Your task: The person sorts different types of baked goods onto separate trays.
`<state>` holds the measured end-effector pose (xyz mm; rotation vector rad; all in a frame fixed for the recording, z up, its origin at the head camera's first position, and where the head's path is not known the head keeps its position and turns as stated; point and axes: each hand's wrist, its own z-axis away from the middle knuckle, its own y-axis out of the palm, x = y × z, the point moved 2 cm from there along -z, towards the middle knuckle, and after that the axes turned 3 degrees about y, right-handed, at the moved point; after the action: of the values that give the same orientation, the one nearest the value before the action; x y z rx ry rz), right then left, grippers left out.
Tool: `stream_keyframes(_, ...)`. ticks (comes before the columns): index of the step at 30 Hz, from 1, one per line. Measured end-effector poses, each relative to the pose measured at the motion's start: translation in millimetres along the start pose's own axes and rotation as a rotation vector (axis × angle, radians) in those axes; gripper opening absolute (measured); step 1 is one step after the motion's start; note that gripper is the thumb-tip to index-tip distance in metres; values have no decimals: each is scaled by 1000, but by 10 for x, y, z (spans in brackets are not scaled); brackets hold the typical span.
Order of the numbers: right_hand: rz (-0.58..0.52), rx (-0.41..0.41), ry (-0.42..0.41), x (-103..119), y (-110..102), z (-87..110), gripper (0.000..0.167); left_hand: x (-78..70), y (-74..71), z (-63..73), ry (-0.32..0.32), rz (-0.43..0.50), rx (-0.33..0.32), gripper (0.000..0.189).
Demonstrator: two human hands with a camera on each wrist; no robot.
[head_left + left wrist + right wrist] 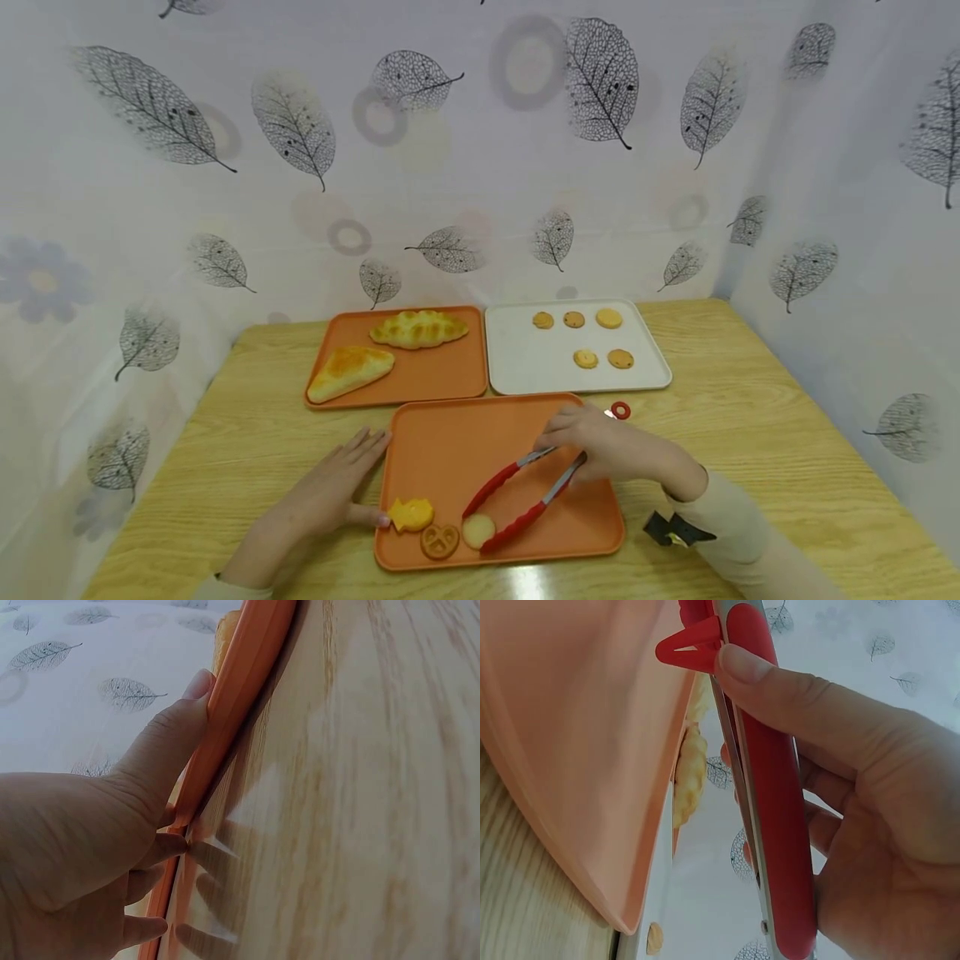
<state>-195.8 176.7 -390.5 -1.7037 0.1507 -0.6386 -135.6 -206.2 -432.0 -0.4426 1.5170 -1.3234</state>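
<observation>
My right hand [607,442] grips a pair of red-and-silver tongs [522,523] over the front orange tray [442,450]. The tong tips lie either side of a round pale cookie [478,531] near the tray's front edge; whether they squeeze it, I cannot tell. In the right wrist view, thumb and fingers hold the red-padded tongs [769,787]. At the tray's left edge my left hand [330,487] lies with fingers extended. Its thumb touches the orange rim [232,697] in the left wrist view. Beside that thumb sit a yellow fish-shaped cookie [411,515] and a brown pretzel-shaped cookie [439,542].
Behind, a second orange tray [442,379] bears a long braided bread [418,330] and a triangular pastry [351,372]. To its right, a white tray [525,362] carries several small round cookies [620,358]. Leaf-patterned curtains [465,183] surround the wooden table [757,467].
</observation>
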Motion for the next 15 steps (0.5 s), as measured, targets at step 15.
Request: stream_keyframes(15,100,-183,12,-217,-280,129,51,21,-15,-21,2,-2,10,115)
